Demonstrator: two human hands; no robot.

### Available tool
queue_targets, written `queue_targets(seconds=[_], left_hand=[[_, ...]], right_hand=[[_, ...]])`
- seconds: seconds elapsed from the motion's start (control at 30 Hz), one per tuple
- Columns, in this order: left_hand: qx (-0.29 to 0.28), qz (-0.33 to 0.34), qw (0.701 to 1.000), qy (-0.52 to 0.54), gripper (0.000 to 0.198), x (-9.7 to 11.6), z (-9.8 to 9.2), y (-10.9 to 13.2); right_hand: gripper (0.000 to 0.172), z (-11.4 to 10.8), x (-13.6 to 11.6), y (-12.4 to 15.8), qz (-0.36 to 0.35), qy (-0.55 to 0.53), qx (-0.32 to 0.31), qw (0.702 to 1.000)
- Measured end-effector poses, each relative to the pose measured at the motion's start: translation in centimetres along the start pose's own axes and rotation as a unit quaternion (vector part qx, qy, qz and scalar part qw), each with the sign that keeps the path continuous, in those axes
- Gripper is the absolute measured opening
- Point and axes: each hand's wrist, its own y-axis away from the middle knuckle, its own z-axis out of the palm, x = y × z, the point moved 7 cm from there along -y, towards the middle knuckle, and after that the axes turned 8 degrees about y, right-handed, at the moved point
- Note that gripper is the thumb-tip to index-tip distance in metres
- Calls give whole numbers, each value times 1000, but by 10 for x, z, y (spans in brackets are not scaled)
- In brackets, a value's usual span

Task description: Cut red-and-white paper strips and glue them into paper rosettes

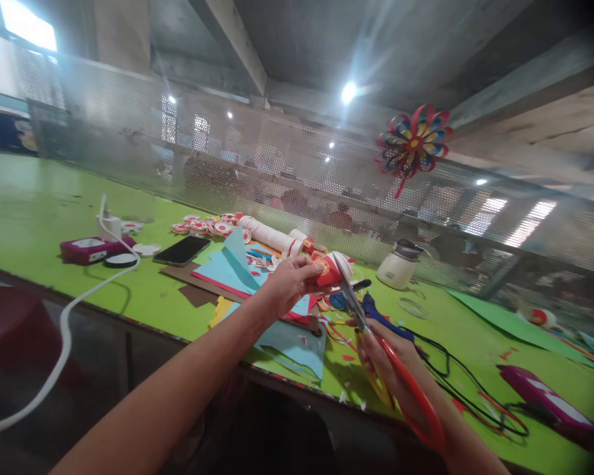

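My left hand (293,280) grips a red-and-white paper cup (328,270) with a gold emblem, holding it tilted above the table's middle. From the right, my right hand (387,349) has its fingers through the orange-red handles of a pair of scissors (357,311). The silver blades point up and away, meeting the cup's edge; whether they are parted there is hard to make out. Beneath both hands lie blue paper sheets (297,340) and small paper scraps. A blue-handled tool (376,313) rests just beyond my right hand.
A phone (182,251), red-and-white paper discs (210,226) and a long stack of white cups (272,236) lie behind and left. A cream jug (398,265) stands beyond, before a perforated screen (277,171). Black cables (450,363) and a purple power strip (544,396) occupy the right.
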Motion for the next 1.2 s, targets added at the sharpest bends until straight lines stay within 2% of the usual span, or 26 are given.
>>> queue_targets(seconds=[0.83,1.2], left_hand=[[11,-3,1000,-18,26,-2,-4,-2],[5,0,1000,-7,26,-4,-6,-3]], right_hand=[[51,3,7,2,24,-32,15,999],[49,5,8,8,73,-45,23,996]])
